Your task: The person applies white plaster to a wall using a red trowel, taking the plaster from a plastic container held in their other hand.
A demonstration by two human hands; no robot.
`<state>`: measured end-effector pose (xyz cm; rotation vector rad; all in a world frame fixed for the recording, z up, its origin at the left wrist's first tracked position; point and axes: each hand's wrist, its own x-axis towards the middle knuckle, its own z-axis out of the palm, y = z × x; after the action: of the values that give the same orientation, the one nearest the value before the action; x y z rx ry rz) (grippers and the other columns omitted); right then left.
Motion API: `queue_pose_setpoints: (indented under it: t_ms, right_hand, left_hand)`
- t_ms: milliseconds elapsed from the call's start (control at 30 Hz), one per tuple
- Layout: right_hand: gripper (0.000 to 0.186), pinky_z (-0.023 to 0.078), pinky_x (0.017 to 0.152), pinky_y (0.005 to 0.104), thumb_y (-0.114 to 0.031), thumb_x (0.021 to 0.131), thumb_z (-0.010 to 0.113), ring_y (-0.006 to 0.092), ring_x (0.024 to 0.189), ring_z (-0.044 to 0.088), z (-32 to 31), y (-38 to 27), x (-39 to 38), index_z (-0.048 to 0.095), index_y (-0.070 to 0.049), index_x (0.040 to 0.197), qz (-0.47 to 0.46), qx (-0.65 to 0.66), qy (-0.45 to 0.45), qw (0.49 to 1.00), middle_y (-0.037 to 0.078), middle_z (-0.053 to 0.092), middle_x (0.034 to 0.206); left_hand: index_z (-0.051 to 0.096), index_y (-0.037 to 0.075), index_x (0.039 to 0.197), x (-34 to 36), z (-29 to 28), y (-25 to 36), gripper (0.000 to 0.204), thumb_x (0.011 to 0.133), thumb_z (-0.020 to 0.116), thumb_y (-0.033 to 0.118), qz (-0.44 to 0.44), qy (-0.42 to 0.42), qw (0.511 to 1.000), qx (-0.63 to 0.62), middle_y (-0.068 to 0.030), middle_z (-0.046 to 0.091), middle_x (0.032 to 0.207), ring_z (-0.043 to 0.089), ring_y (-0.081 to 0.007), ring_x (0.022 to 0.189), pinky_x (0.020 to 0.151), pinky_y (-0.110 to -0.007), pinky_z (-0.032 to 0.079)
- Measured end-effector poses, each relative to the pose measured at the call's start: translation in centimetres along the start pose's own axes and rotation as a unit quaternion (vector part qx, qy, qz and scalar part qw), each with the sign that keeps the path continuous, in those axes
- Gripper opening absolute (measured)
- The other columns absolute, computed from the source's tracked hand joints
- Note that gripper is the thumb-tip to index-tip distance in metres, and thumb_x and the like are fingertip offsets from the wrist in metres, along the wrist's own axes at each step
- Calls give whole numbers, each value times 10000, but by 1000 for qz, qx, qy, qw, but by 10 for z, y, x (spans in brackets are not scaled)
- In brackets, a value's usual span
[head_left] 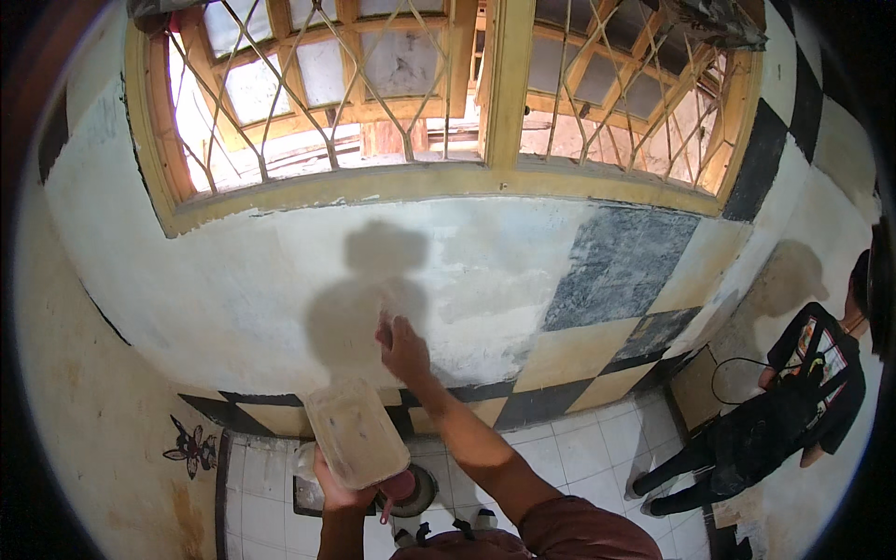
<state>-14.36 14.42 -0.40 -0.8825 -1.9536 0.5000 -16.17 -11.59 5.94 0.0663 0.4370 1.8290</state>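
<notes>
My left hand (338,483) grips a shallow rectangular plastic container (357,433) from below and the side. The container is pale and smeared, and it is tilted in front of the wall. My right hand (405,351) is closed and raised near the white, patchily coated wall (476,271). Whatever its fingers hold is too small and blurred against the wall to name. My shadow falls on the wall around that hand.
Above is a yellow-framed window (504,182) with a metal grille. Black and beige checks (551,369) cover the lower right wall. At right stands a person in black (775,420). Below me, a round vessel (420,495) with a pink dipper (399,485) sits on white floor tiles (597,443).
</notes>
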Motion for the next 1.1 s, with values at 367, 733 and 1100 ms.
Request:
queue_pose_setpoints:
  t_ms: [367,733,1100]
  right_hand:
    - [241,468,714,400,-13,804,551,315,755,580,-213,148,-5,566,11,1044,93,-45,386,917,155,590,854]
    - [240,475,791,488,-132,877,567,413,943,587,-25,66,-1,549,-11,1083,-21,-4,88,996,226,586,1013]
    - [248,508,670,287,-70,885,584,125,804,622,-168,-15,-33,590,-11,1125,234,490,102,833,59,645,978]
  left_hand:
    - [390,108,1399,5,-59,10,695,882,554,542,62,-42,994,86,-86,502,1366,490,-301,1258,1005,-543,437]
    - [424,80,1350,-14,-25,14,689,786,701,362,79,-92,990,77,-111,546,1293,546,-270,1179,973,-453,473]
    - [452,51,1331,20,-4,-14,770,691,818,277,32,-105,990,87,-111,581,1258,607,-238,1099,940,-399,505]
